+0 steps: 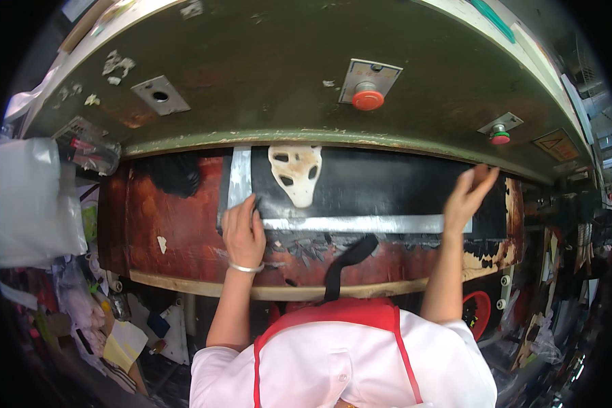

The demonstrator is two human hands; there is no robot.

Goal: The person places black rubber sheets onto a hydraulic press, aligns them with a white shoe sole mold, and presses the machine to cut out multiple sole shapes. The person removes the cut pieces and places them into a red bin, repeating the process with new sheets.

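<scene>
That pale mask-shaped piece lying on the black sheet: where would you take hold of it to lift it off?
Probably by its narrow lower tip, coming from the near side. The mask-shaped piece lies flat on the black sheet, wide end toward the machine, pointed end toward the person. The tip is thin enough to pinch, and the left hand rests just beside and below it. The right hand is farther off.

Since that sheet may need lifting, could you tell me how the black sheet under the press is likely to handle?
The black sheet looks thin and lies flat, so it would probably flop when lifted. Both hands, left hand and right hand, press its edges, suggesting it slides easily. It seems light.
</scene>
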